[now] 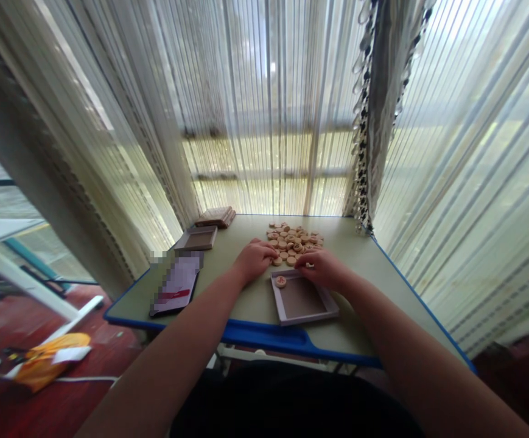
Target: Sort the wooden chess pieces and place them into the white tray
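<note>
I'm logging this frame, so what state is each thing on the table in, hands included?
Pile of discs: loose, heaped.
Near tray: open, one disc inside.
Far tray: open, flat.
Curtains: drawn.
Left hand: palm down, fingers at the pile's near edge.
Right hand: palm down over the near tray's far rim; grip hidden.

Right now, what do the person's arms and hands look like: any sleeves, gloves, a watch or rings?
No sleeve shows on the left arm or the right arm; both are bare to the picture's edge. The left hand and right hand wear no gloves, and neither wrist shows a watch or band. Rings: the fingers are too small to tell.
</note>
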`<state>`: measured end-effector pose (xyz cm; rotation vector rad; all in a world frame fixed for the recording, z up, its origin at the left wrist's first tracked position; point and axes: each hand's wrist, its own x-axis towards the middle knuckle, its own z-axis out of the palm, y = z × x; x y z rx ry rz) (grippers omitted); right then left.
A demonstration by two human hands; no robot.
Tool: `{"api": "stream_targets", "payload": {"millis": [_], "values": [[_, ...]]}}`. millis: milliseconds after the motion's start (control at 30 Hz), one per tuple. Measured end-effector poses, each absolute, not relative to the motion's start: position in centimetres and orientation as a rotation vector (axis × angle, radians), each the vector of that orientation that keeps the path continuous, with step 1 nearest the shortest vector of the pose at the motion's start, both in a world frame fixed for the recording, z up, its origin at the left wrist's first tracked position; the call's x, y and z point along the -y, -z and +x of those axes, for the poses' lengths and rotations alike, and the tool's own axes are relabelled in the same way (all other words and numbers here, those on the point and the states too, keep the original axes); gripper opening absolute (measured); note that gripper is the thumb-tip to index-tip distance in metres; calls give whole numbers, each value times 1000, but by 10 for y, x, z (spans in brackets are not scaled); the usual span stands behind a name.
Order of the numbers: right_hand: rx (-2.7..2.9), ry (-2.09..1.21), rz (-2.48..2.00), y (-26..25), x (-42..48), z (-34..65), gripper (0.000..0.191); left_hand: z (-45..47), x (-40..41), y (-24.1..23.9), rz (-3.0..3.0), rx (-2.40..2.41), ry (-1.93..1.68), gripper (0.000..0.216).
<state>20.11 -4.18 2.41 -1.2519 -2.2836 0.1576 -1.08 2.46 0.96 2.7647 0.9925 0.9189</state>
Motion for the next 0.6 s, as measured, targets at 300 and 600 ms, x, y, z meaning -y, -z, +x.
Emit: {"api": "stream_targets", "payload": {"millis": [300, 600], "values": [[2348, -36, -1153, -33, 60, 181, 16, -10, -22, -12, 2731, -1047, -981, 27], [2490, -20, -1077, -36, 71, 165, 11, -9, -21, -12, 2718, -1084, -972, 26]]}}
